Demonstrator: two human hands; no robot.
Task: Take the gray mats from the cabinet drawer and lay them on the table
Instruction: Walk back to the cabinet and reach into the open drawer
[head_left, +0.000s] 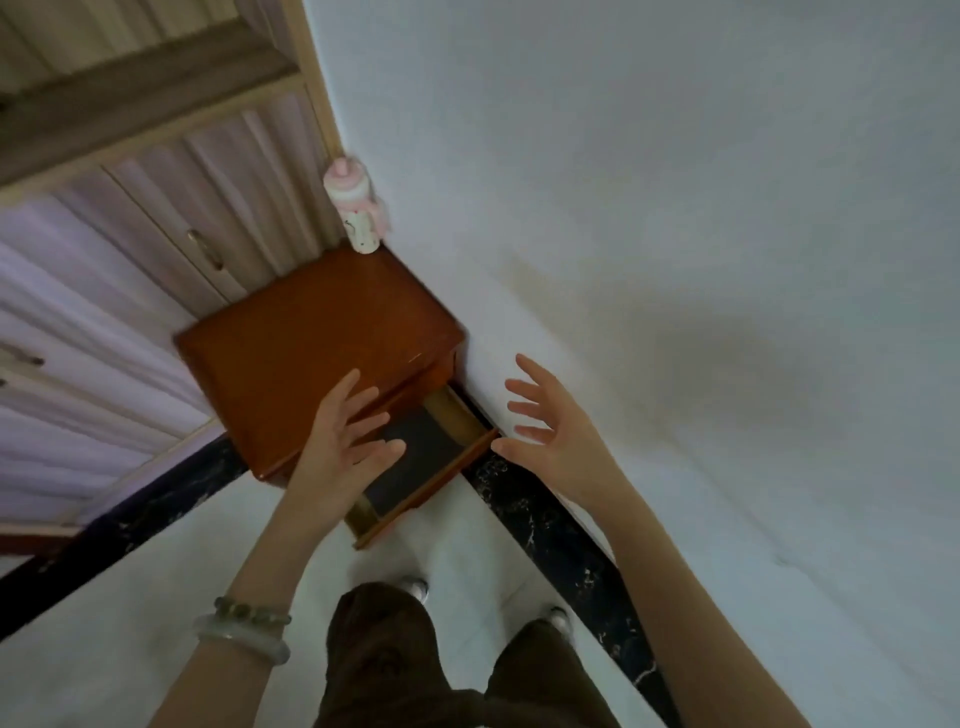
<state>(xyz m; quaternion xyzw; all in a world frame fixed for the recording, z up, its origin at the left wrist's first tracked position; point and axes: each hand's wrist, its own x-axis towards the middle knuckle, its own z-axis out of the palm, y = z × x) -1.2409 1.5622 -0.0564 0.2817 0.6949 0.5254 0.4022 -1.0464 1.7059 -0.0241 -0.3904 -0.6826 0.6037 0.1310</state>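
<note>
1. While the drawer (427, 500) of the reddish-brown wooden cabinet (311, 332) stands pulled out, the flat gray mats (423, 449) lie inside it.
2. Your left hand (345, 441) is over the drawer's 9 o'clock end, fingers spread, holding nothing.
3. Your right hand (551, 431) is at the drawer's 3 o'clock, fingers splayed, empty.

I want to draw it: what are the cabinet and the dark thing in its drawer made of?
The cabinet looks like wood, varnished reddish-brown with a slight sheen. The gray mat in the drawer looks flat and matte, perhaps felt or rubber; unclear which.
</note>
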